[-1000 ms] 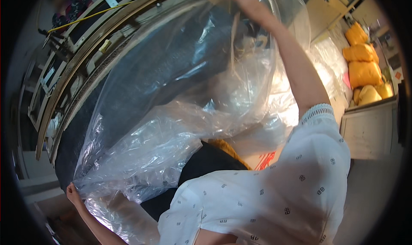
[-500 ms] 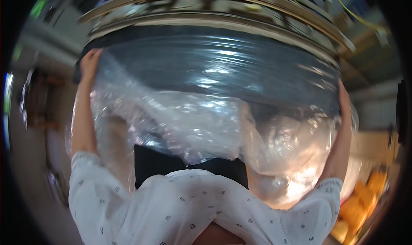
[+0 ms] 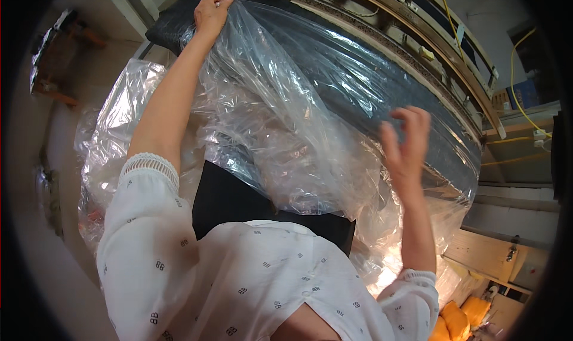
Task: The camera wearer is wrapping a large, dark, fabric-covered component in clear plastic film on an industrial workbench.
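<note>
A big sheet of clear plastic film (image 3: 280, 132), thin, crinkled and glossy, is draped over a long dark cushion (image 3: 382, 84) with a rounded edge, and bunches in loose folds down its near side. The left hand (image 3: 212, 12) is at the cushion's far left end, its grip pinched tight on the top edge of the film. The right hand (image 3: 407, 143) is raised over the film toward the cushion's right part, fingers spread wide and curled, holding nothing. Behind the cushion runs a wooden frame (image 3: 430, 48) of straight pale slats. Yellow bundles (image 3: 459, 323) lie below the cushion's right end.
</note>
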A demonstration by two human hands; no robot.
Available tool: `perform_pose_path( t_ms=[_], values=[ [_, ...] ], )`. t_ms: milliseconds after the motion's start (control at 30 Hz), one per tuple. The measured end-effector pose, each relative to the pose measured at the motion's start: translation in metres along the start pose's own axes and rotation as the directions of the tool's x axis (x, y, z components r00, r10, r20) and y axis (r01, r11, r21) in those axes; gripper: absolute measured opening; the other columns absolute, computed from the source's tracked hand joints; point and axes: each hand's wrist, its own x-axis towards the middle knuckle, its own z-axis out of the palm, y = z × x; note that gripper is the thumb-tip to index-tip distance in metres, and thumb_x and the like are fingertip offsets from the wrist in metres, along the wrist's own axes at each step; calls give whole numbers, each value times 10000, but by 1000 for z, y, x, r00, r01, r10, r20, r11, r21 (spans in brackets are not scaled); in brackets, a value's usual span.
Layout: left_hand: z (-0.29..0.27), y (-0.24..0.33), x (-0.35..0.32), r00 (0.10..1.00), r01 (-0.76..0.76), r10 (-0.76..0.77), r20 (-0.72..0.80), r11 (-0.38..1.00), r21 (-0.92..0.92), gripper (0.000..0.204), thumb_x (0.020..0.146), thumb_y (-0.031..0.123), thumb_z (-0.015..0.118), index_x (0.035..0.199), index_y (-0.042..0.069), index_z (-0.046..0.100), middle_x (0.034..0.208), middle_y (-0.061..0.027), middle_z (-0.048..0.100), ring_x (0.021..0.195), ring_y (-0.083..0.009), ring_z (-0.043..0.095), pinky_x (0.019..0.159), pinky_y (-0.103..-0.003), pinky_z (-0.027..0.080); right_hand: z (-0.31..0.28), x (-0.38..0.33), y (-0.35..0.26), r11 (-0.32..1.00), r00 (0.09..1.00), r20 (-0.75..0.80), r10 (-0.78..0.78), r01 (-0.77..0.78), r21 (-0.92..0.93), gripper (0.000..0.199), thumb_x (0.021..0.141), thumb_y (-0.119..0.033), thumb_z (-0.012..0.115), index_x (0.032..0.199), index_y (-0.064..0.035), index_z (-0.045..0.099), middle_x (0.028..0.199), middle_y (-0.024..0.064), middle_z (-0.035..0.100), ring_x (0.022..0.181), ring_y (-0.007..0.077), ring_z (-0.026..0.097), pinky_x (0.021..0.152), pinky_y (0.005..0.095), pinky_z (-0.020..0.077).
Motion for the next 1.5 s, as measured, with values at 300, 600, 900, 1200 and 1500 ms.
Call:
perform_pose_path(
  t_ms=[300,600,900,1200,1500],
  values=[
    [14,-3,1,991,-80,78,-104,997,-9,254,729,328,668,769,78,650,809,-114,615,793,-298,584,707,-386,449,94,25,-55,909,949,254,-184,263,-323,616,632,-92,668,1207,-127,450,1051,86,461,973,251,441,785,370,354],
    [5,-6,9,986,-135,144,87,986,-95,272,758,343,657,857,90,668,833,-87,627,788,-247,599,720,-322,452,-125,-92,44,605,977,-201,78,-206,-769,350,621,39,557,916,-136,628,968,63,558,914,259,525,755,358,409],
    [-6,-13,14,976,-123,122,178,992,-5,346,782,368,636,912,48,654,863,-111,628,808,-244,594,734,-321,442,-355,-293,38,235,607,-786,112,-785,-573,146,836,-122,586,970,-87,632,994,72,598,826,215,590,721,299,472],
    [25,-33,24,977,-156,140,158,983,93,358,788,381,622,904,43,654,880,-114,630,831,-268,586,750,-343,440,-551,-307,155,765,379,-743,552,-584,270,308,857,-217,533,1111,-44,565,1040,88,611,947,188,581,857,308,452],
    [-50,-111,42,968,-246,215,132,915,319,358,824,359,585,912,16,634,889,-151,623,836,-306,579,757,-371,437,-209,-147,137,496,993,97,-62,115,-861,302,834,-244,554,1114,-131,559,1121,61,546,1053,243,503,870,371,424]
  ],
)
